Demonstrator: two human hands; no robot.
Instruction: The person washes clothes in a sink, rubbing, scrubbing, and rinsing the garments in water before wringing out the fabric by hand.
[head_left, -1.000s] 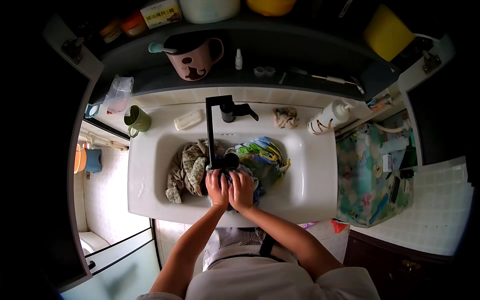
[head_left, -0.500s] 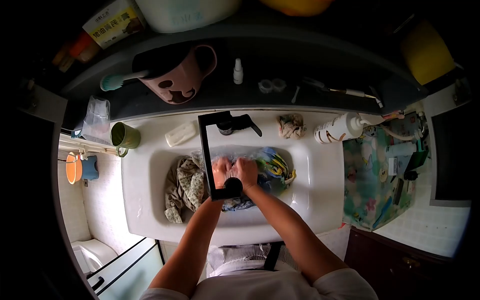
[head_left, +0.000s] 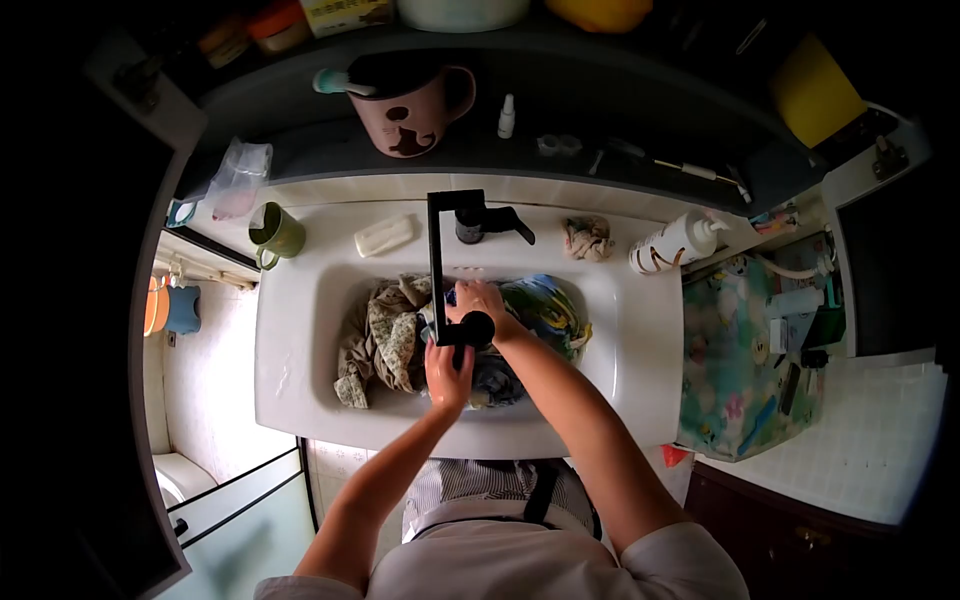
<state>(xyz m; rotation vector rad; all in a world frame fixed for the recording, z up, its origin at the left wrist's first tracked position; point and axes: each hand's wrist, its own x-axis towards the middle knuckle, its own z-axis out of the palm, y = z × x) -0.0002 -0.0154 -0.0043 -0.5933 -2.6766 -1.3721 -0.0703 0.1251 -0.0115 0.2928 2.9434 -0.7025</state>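
Observation:
A white sink (head_left: 293, 330) holds several wet garments under a black tap (head_left: 437, 255). My right hand (head_left: 480, 300) is beyond the spout's end, its fingers bent over a dark garment (head_left: 495, 383). Nearer to me, my left hand (head_left: 449, 375) has its thumb and fingers around a dark fold of that garment. The spout hides part of the left fingertips. Left of the hands lies a beige-brown patterned garment (head_left: 390, 330). A blue, green and yellow cloth (head_left: 548, 310) is bunched on the right.
Along the sink's back rim are a green mug (head_left: 277, 232), a bar of soap (head_left: 384, 236), a crumpled cloth (head_left: 587, 240) and a white pump bottle (head_left: 675, 245). A dark shelf above carries a pink mug (head_left: 405, 120) with a brush and a small white bottle (head_left: 507, 117).
My hands were close together below the spout; now they are apart, the left nearer my body and the right farther back. The whole view has shifted and tilted.

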